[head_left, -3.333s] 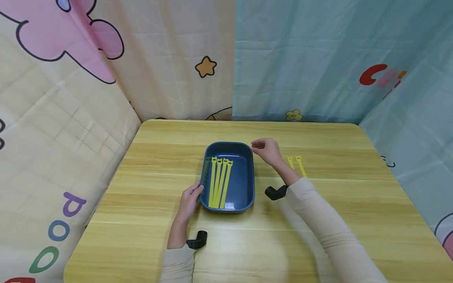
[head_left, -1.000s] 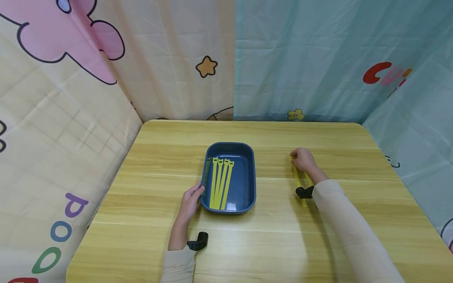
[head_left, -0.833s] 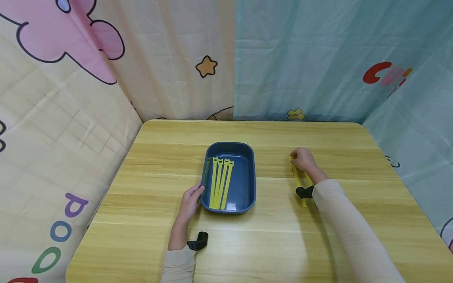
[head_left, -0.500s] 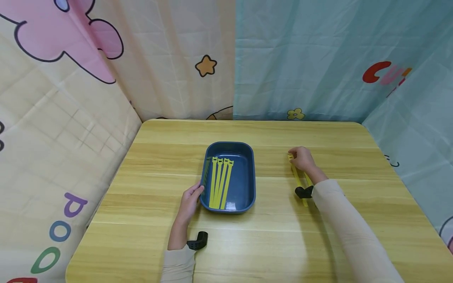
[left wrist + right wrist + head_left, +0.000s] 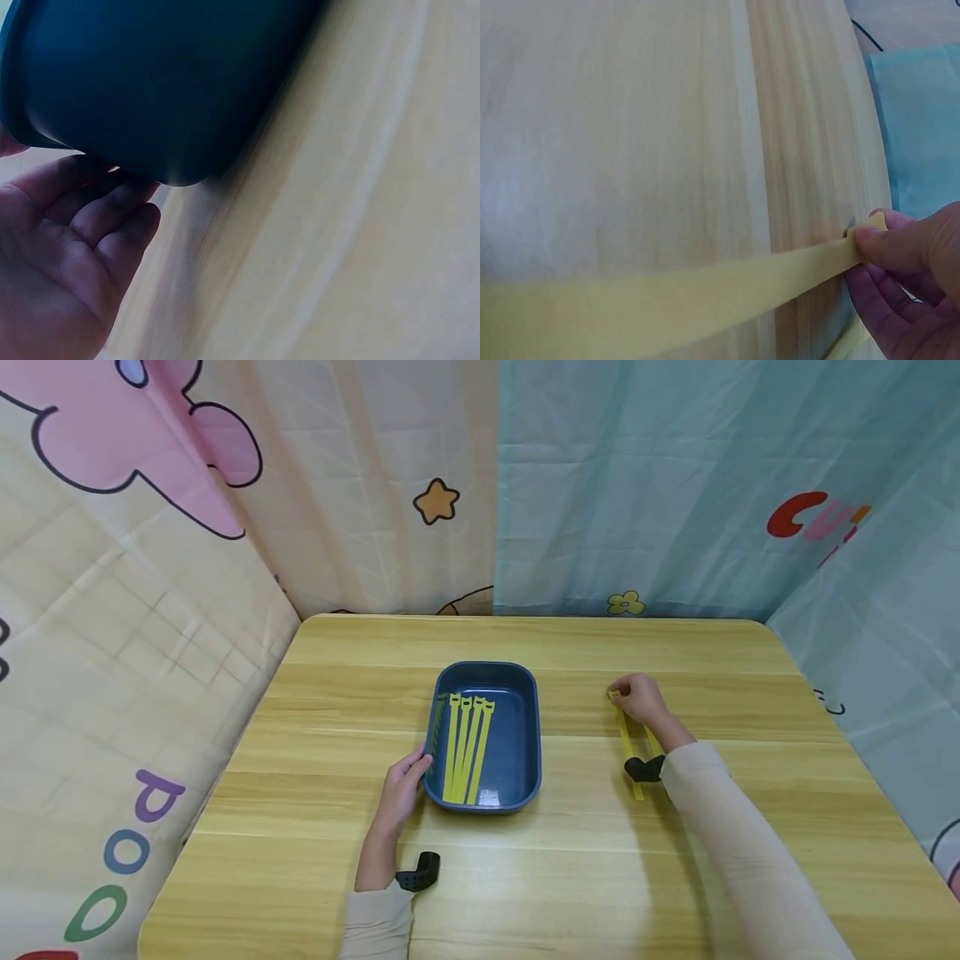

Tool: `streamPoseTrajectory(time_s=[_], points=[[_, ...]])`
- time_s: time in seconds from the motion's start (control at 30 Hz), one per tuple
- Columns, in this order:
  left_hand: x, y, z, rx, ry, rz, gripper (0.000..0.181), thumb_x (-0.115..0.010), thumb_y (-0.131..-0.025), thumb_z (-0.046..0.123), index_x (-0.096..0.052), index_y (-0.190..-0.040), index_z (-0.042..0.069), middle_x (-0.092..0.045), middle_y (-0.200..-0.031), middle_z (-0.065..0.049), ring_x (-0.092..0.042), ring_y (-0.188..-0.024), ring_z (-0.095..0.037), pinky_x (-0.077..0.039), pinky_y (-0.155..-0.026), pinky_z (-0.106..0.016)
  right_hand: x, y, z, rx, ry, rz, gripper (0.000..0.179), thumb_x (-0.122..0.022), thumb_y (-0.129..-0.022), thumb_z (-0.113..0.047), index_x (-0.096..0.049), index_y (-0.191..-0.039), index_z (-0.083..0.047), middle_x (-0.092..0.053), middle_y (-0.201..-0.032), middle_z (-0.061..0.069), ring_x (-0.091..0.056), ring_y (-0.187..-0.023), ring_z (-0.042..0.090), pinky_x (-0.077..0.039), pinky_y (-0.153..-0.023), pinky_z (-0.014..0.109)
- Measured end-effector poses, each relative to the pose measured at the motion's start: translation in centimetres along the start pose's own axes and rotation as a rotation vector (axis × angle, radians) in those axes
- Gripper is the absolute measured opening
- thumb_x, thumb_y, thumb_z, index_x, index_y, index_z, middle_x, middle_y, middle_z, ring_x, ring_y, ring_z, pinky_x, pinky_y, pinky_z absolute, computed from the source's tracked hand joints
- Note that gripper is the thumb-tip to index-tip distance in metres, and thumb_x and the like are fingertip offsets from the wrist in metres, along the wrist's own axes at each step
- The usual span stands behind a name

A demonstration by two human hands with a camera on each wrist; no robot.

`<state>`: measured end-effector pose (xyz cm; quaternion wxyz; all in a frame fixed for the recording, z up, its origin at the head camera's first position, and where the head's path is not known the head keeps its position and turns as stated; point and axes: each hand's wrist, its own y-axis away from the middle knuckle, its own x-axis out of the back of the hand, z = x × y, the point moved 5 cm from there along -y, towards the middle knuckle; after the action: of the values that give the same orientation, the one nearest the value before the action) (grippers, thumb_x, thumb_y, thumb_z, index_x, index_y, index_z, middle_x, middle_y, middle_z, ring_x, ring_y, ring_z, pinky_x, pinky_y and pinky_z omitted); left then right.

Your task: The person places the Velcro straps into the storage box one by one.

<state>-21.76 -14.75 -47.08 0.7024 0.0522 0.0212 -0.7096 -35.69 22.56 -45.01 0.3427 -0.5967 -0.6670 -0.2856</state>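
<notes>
A dark blue rectangular tray (image 5: 512, 777) sits mid-table with several yellow cable ties (image 5: 467, 752) lying side by side along its left half. My left hand (image 5: 400, 789) holds the tray's left rim, thumb on top and fingers below the lip, as the left wrist view shows. To the right of the tray, my right hand (image 5: 641, 697) pinches the slotted head of a yellow strap-type cable tie (image 5: 780, 277) between thumb and fingers. Its long strip trails toward the near side of the table. Another yellow cable tie (image 5: 653, 742) lies partly hidden under the right wrist.
The wood-grain table (image 5: 300, 835) spans the scene. Patterned curtains (image 5: 630, 485) hang behind it and along both sides. A black wrist camera (image 5: 420, 872) sits on the left wrist, and another black wrist camera (image 5: 643, 769) on the right.
My right hand has gone from beside the tray's far right corner to the cable ties on the right. It now pinches one, whose head has shifted slightly left. The left hand stays put.
</notes>
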Motion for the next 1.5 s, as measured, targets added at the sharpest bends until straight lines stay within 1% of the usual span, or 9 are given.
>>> streamPoseTrajectory(time_s=[0.13, 0.4, 0.63, 0.77, 0.87, 1.07, 1.23, 1.37, 1.5], points=[[0.0, 0.0, 0.0, 0.007, -0.002, 0.006, 0.042, -0.044, -0.088, 0.016, -0.036, -0.123, -0.007, -0.035, -0.127, -0.016, -0.029, -0.118, -0.021, -0.026, -0.094, -0.03, 0.1, 0.1, 0.1, -0.023, -0.03, 0.01, 0.018, -0.055, -0.078, -0.001, -0.061, -0.094, 0.005, -0.055, -0.093, 0.021, -0.047, -0.085, 0.029, -0.041, -0.072, 0.041], [0.0, 0.0, -0.1, 0.009, -0.011, -0.004, 0.045, -0.045, -0.087, 0.017, -0.034, -0.123, -0.008, -0.032, -0.129, -0.016, -0.026, -0.119, -0.022, -0.024, -0.096, -0.032, 0.8, 0.6, -0.1, -0.045, -0.065, 0.032, 0.018, -0.054, -0.08, -0.004, -0.061, -0.095, 0.003, -0.055, -0.093, 0.019, -0.048, -0.085, 0.028, -0.042, -0.07, 0.039], [0.0, 0.1, -0.2, 0.014, -0.007, 0.003, 0.046, -0.046, -0.087, 0.018, -0.034, -0.123, -0.009, -0.032, -0.129, -0.016, -0.027, -0.119, -0.022, -0.024, -0.096, -0.031, 2.0, 1.2, -0.8, -0.017, -0.114, 0.052, 0.019, -0.055, -0.08, -0.006, -0.061, -0.095, 0.004, -0.055, -0.094, 0.019, -0.049, -0.083, 0.027, -0.043, -0.065, 0.035], [0.0, 0.1, -0.2, 0.031, -0.003, 0.006, 0.046, -0.046, -0.087, 0.018, -0.034, -0.124, -0.007, -0.032, -0.129, -0.015, -0.028, -0.118, -0.021, -0.024, -0.095, -0.03, 2.8, 1.4, -1.4, 0.011, -0.122, 0.064, 0.02, -0.056, -0.08, -0.006, -0.06, -0.096, 0.005, -0.056, -0.093, 0.02, -0.05, -0.081, 0.027, -0.044, -0.064, 0.034], [0.1, 0.1, -0.2, 0.041, -0.001, 0.001, 0.047, -0.046, -0.087, 0.019, -0.034, -0.124, -0.007, -0.033, -0.129, -0.014, -0.028, -0.118, -0.02, -0.025, -0.095, -0.03, 3.3, 1.6, -1.8, 0.019, -0.131, 0.06, 0.02, -0.056, -0.08, -0.005, -0.06, -0.097, 0.006, -0.056, -0.092, 0.02, -0.05, -0.081, 0.026, -0.044, -0.063, 0.033], [0.0, 0.0, -0.1, 0.031, 0.004, -0.001, 0.046, -0.046, -0.087, 0.018, -0.035, -0.123, -0.007, -0.034, -0.129, -0.015, -0.029, -0.118, -0.02, -0.026, -0.094, -0.029, 3.9, 1.8, -2.2, 0.011, -0.166, 0.046, 0.022, -0.056, -0.08, -0.008, -0.059, -0.098, 0.004, -0.056, -0.092, 0.019, -0.051, -0.081, 0.025, -0.044, -0.062, 0.027], [0.0, 0.1, -0.1, 0.028, -0.005, -0.002, 0.044, -0.045, -0.088, 0.017, -0.035, -0.123, -0.007, -0.033, -0.128, -0.016, -0.028, -0.118, -0.021, -0.025, -0.095, -0.031, 4.2, 2.1, -2.9, 0.02, -0.199, 0.024, 0.024, -0.056, -0.081, -0.011, -0.059, -0.1, 0.004, -0.057, -0.091, 0.017, -0.051, -0.08, 0.022, -0.044, -0.06, 0.023], [0.0, 0.1, -0.1, 0.026, -0.015, -0.007, 0.045, -0.044, -0.088, 0.018, -0.034, -0.123, -0.008, -0.032, -0.129, -0.017, -0.027, -0.119, -0.022, -0.025, -0.095, -0.032, 4.5, 2.5, -3.7, 0.028, -0.212, 0.017, 0.024, -0.056, -0.081, -0.011, -0.059, -0.1, 0.003, -0.057, -0.089, 0.015, -0.051, -0.078, 0.021, -0.046, -0.06, 0.027], [0.0, 0.1, -0.1, 0.023, -0.012, -0.006, 0.045, -0.045, -0.088, 0.019, -0.035, -0.123, -0.008, -0.033, -0.129, -0.017, -0.027, -0.119, -0.022, -0.025, -0.095, -0.033, 5.0, 2.8, -4.3, 0.032, -0.231, 0.032, 0.025, -0.056, -0.081, -0.013, -0.059, -0.1, 0.002, -0.057, -0.089, 0.014, -0.051, -0.077, 0.021, -0.046, -0.064, 0.036]])
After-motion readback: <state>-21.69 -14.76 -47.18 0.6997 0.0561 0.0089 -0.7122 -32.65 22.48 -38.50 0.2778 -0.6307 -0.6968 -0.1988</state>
